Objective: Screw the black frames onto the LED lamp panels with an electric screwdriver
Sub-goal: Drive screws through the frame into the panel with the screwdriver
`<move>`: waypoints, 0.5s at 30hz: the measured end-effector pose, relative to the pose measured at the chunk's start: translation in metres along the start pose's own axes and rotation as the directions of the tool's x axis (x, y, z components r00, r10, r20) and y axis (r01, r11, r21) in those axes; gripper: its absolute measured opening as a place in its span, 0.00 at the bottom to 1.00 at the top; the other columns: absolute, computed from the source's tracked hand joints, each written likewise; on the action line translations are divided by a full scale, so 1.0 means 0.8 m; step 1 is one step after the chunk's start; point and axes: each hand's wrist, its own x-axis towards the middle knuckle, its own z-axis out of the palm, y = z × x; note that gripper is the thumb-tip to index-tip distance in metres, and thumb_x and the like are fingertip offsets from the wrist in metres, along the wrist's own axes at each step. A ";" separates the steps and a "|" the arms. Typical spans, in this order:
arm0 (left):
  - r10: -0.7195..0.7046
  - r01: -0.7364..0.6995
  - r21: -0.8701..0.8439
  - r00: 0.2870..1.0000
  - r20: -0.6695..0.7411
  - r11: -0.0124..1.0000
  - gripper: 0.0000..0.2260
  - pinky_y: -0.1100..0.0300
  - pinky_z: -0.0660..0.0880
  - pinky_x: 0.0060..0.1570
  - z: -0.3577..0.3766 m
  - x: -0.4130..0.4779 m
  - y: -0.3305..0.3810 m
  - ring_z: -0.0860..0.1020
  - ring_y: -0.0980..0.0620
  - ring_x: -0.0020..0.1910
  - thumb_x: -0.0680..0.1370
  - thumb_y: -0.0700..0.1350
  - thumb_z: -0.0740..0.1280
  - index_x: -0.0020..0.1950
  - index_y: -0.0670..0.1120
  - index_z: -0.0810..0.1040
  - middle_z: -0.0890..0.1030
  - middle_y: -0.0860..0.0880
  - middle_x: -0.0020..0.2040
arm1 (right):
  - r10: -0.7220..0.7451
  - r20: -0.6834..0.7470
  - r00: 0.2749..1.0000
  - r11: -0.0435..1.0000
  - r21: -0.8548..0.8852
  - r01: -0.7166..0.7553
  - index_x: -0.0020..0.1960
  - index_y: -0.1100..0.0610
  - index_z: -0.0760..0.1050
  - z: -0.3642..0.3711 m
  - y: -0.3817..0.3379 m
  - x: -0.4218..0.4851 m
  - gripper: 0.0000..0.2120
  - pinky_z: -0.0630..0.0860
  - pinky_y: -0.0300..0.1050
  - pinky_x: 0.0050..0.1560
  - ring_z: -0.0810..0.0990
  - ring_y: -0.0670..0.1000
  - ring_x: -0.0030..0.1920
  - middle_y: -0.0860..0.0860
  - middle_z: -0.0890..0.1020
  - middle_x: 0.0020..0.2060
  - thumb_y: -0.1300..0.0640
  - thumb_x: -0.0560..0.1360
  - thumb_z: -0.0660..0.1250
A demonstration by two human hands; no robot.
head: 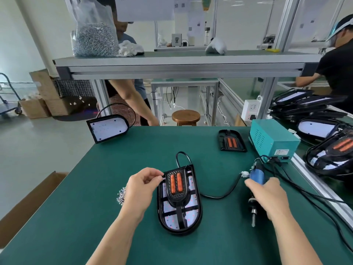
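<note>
two hands share the job: left hand pinches the black frame at its eleven o'clock corner, probably steadying it over the led lamp panel mid-worktop; right hand, three o'clock, grips the electric screwdriver, ready to drive.

**Lamp mid-table, tools to the right**

The lamp panel lies in the middle of the table with a frame on it. The left hand is at its far left corner, with a pile of screws just left of that hand. To the right, the right hand grips the electric screwdriver. Behind it stands a power box, with a second frame to its left. A bare panel sits at the table's far left corner.
</note>
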 end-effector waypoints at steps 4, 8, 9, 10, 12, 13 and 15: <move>0.026 -0.029 0.074 0.999 0.034 0.997 0.10 0.57 0.78 0.51 0.011 -0.004 -0.001 0.82 0.49 0.45 0.77 0.35 0.70 0.42 0.49 0.84 0.85 0.50 0.41 | 0.020 0.182 0.983 0.795 0.593 -0.126 0.45 0.59 0.74 -0.009 0.011 -0.003 0.07 0.72 0.40 0.28 0.79 0.51 0.27 0.53 0.75 0.37 0.55 0.74 0.69; 0.125 -0.155 0.223 0.982 0.142 0.962 0.11 0.65 0.73 0.42 0.039 -0.011 0.005 0.76 0.60 0.37 0.78 0.37 0.69 0.41 0.53 0.81 0.82 0.57 0.39 | -0.026 0.244 0.969 0.561 0.806 -0.188 0.51 0.58 0.73 -0.007 0.010 -0.017 0.07 0.72 0.34 0.22 0.78 0.47 0.23 0.53 0.78 0.38 0.54 0.80 0.64; 0.158 -0.199 0.265 0.973 0.168 0.944 0.10 0.67 0.70 0.42 0.047 -0.012 0.007 0.75 0.61 0.39 0.78 0.38 0.68 0.42 0.53 0.81 0.81 0.58 0.41 | -0.039 0.262 0.964 0.508 0.836 -0.206 0.54 0.59 0.73 -0.007 0.007 -0.021 0.11 0.72 0.34 0.21 0.77 0.48 0.22 0.55 0.79 0.37 0.50 0.81 0.62; 0.192 -0.244 0.307 0.963 0.189 0.920 0.09 0.69 0.68 0.44 0.055 -0.013 0.008 0.74 0.60 0.42 0.78 0.38 0.68 0.43 0.52 0.81 0.79 0.58 0.43 | -0.046 0.282 0.958 0.461 0.857 -0.230 0.55 0.59 0.73 -0.006 0.005 -0.023 0.16 0.71 0.34 0.21 0.76 0.49 0.22 0.56 0.79 0.37 0.45 0.82 0.60; 0.261 -0.326 0.383 0.942 0.212 0.865 0.07 0.73 0.64 0.48 0.068 -0.018 0.007 0.71 0.55 0.49 0.79 0.38 0.67 0.45 0.49 0.81 0.78 0.57 0.46 | -0.061 0.318 0.946 0.398 0.877 -0.269 0.56 0.60 0.74 -0.002 0.003 -0.027 0.23 0.70 0.34 0.21 0.74 0.49 0.22 0.56 0.78 0.35 0.40 0.83 0.57; 0.289 -0.357 0.407 0.932 0.218 0.841 0.07 0.75 0.63 0.50 0.072 -0.020 0.004 0.70 0.54 0.51 0.79 0.38 0.67 0.46 0.47 0.81 0.78 0.56 0.47 | -0.076 0.326 0.942 0.373 0.886 -0.276 0.58 0.60 0.74 0.002 0.004 -0.030 0.23 0.70 0.34 0.21 0.73 0.49 0.22 0.56 0.77 0.35 0.40 0.83 0.57; 0.332 -0.399 0.430 0.916 0.226 0.810 0.06 0.76 0.62 0.51 0.074 -0.024 -0.002 0.68 0.53 0.51 0.80 0.37 0.66 0.46 0.45 0.80 0.78 0.56 0.47 | -0.124 0.325 0.938 0.293 0.915 -0.279 0.60 0.59 0.73 0.011 0.007 -0.035 0.20 0.70 0.34 0.23 0.74 0.49 0.25 0.55 0.77 0.36 0.42 0.82 0.60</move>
